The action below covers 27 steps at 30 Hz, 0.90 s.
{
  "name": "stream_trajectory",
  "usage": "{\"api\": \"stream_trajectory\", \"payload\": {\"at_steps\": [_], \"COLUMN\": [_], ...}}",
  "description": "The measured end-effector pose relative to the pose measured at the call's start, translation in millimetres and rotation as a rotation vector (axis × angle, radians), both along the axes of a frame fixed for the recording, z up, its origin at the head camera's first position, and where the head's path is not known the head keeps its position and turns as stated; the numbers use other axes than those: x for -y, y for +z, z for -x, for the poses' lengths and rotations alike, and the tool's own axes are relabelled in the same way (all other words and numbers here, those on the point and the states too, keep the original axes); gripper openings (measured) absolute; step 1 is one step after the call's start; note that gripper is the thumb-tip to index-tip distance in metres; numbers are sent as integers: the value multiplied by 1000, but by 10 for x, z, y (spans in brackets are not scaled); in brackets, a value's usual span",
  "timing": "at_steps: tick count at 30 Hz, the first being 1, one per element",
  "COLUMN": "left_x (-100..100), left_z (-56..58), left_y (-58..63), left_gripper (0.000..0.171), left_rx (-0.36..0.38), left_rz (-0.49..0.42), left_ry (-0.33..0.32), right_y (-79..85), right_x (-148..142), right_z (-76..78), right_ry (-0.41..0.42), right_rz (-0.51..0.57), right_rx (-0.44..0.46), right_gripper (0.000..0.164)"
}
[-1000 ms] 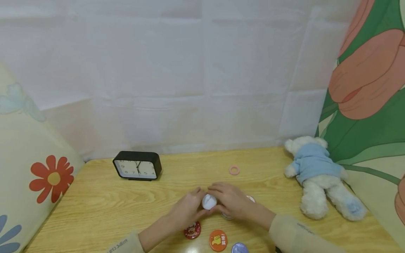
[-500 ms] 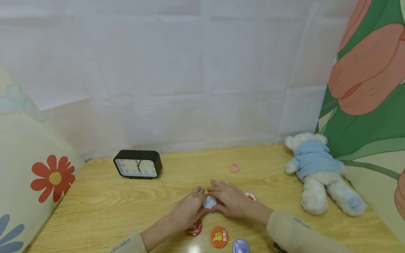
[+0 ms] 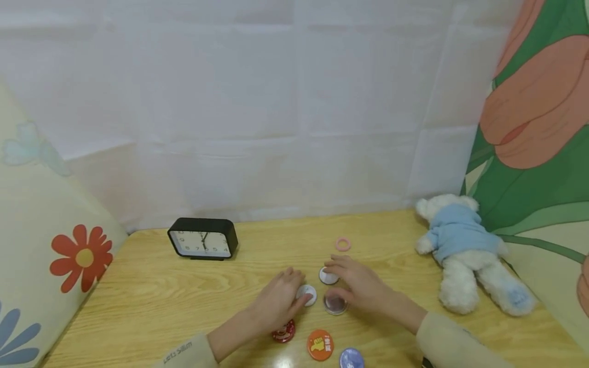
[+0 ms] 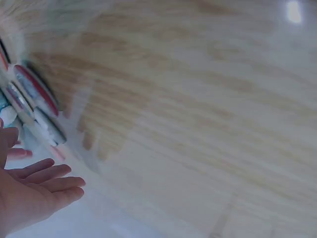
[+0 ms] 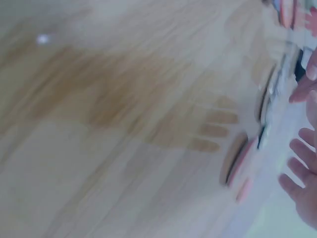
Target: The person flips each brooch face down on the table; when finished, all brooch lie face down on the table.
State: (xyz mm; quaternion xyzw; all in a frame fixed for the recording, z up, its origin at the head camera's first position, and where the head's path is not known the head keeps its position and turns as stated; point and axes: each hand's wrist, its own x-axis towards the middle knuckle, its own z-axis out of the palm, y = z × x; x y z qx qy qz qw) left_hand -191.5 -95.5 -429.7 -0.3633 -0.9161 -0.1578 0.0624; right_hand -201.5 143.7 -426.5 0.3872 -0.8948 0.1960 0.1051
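Note:
Both hands hover low over a group of round pin badges in the head view. My left hand (image 3: 278,299) has its fingers extended, the thumb overlapping the edge of a white badge (image 3: 309,296). My right hand (image 3: 361,281) is spread, its fingertips over another white badge (image 3: 327,277) and its thumb at a greyish-brown glossy badge (image 3: 336,304). The wrist views show straight, loose fingers on the left hand (image 4: 39,191) and right hand (image 5: 306,163). A red badge (image 3: 285,334) lies partly hidden below my left hand. Nearer are an orange thumbs-up badge (image 3: 320,345) and a purple badge (image 3: 352,359).
A pink ring (image 3: 343,244) lies beyond the badges on the wooden table (image 3: 147,306). At the back left stands a black alarm clock (image 3: 202,239). On the right lies a white teddy bear in a blue top (image 3: 462,237). A white cloth (image 3: 294,112) hangs behind.
My right hand has moved right, away from the left hand, uncovering the greyish-brown badge and a second white badge. The first white badge stays by the left thumb.

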Motion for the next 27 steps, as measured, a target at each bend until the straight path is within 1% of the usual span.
{"api": "stream_trajectory", "payload": {"at_steps": [3,5,7,9,11,13,15,17,20,22,23,25,27], "left_x": [-44,-52,-29,20,85,161,243,330,446,512,540,580,607], "left_z": [-17,-71,-168,-290,-405,-483,-535,-580,-662,-717,-742,-783,-802], "left_y": [64,113,157,183,182,157,110,49,-69,-176,-232,-336,-443], "left_gripper": [48,51,53,55,59,61,63,68,80,86,87,87,84], "left_rx": [32,48,66,85,107,131,154,196,260,258,246,190,47], "left_rz": [18,43,76,97,106,90,69,53,43,47,48,43,33], "left_ry": [23,33,40,46,49,48,49,64,117,158,177,204,204], "right_y": [8,-12,-44,-82,-112,-124,-120,-106,-86,-77,-75,-82,-95], "right_x": [-110,-131,-110,-58,6,78,156,246,385,469,505,563,607], "right_z": [-40,-83,-139,-194,-245,-288,-324,-355,-396,-425,-438,-458,-476], "right_ry": [-37,-31,-3,35,59,71,74,75,75,68,70,71,69], "right_rz": [34,45,48,39,25,14,-6,-37,-91,-127,-139,-164,-180], "right_rx": [-38,-51,-62,-77,-92,-97,-101,-108,-138,-155,-164,-175,-176], "right_gripper": [41,38,36,34,35,35,37,39,41,43,45,48,51]}}
